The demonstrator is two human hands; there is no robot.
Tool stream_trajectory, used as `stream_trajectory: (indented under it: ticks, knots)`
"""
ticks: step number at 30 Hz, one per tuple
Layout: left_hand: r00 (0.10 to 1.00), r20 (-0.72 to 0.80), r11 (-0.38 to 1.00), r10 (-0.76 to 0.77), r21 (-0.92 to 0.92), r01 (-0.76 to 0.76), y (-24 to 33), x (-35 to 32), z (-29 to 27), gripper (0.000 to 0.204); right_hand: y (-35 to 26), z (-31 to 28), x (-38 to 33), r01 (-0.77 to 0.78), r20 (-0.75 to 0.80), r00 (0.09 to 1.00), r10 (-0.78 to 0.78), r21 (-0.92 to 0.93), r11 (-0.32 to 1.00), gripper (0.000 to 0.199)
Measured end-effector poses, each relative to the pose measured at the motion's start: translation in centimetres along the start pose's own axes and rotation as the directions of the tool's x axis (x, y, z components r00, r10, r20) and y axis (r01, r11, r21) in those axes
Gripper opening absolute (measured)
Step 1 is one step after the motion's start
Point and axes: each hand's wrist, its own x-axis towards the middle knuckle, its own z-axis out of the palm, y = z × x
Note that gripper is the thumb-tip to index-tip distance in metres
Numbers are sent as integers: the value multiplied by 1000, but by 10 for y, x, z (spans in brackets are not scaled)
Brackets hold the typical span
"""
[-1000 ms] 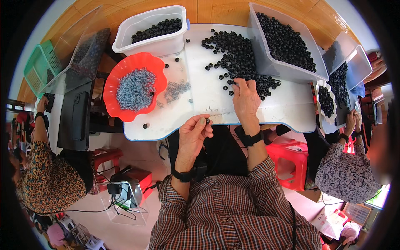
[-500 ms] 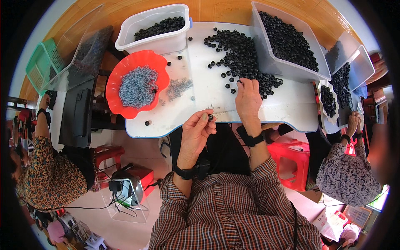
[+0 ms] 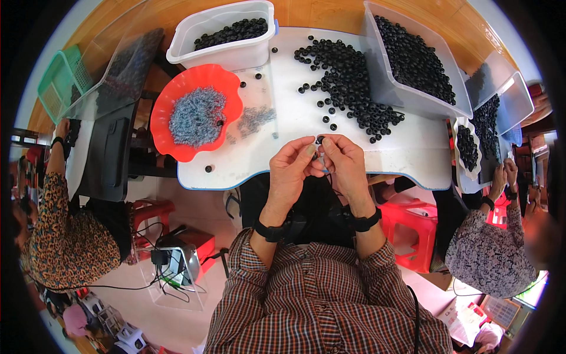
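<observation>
Left hand [image 3: 289, 172] and right hand [image 3: 350, 171] meet over the near part of the white blue-edged desk [image 3: 407, 154], thumbs and forefingers nearly closed, pinching a small round black plastic-looking bead [image 3: 319, 140] between them; can't tell if more sits behind the fingers. Probably light, stiff, smooth, apt to roll; best gripped by opposite sides, fingertips only
</observation>
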Motion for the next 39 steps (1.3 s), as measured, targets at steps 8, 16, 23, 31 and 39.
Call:
stream_trajectory:
  ticks: [8,16,23,31,39]
  knots:
    - [994,-84,992,71,111,-61,-3,0,3,24,4,6,-6,19,21,1000,-20,19,1000,18]
    - [995,-95,994,38,107,-28,1,1,1,19,6,15,-8,192,-33,977,-211,-302,934,15]
    - [999,-48,990,-18,137,25,4,2,-5,18,7,20,-9,259,-39,954,-298,-399,879,12]
    - [1000,-7,981,18,196,-16,5,2,-7,18,8,18,-9,211,-38,971,-237,-338,917,12]
    - [1000,-18,988,-12,153,15,1,1,-9,17,6,18,-9,202,-66,968,-241,-362,910,14]
